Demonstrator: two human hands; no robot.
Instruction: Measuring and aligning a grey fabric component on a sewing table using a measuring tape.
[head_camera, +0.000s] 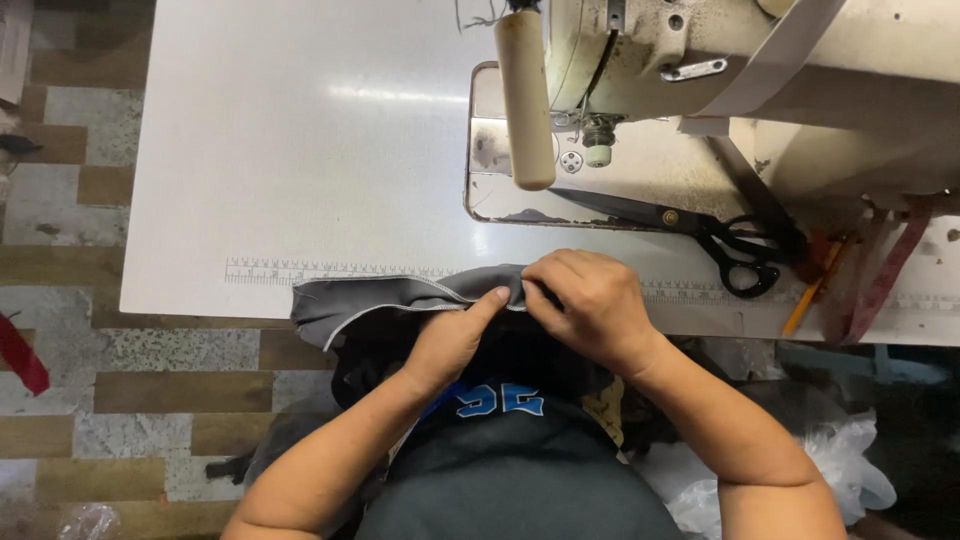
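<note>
Cut off at the top edge: the cream sewing machine (740, 90), only its lower body and needle area showing. Hard to make out: the needle itself, tucked behind the pale cylindrical handle (525, 100) hanging in front. Hidden below the near edge of the worktop (300, 150): most of the grey fabric (380, 300), only a folded, white-stitched strip lying on the surface, the rest dropping into the lap. Partly covered by the right hand (590, 305): the fabric's right end and part of the printed ruler strip (300, 270) along the worktop edge.

Left hand (455, 335) mostly closed, thumb stretched out and pressing onto the fabric's stitched edge, other fingers curled under and unseen. Right hand curled, knuckles up, fingertips drawn together and pinching the same fold, just beside the left thumb, the two hands touching or nearly so.

Black-handled scissors (720, 235) lying shut to the right on the machine bed, well apart from both hands.
</note>
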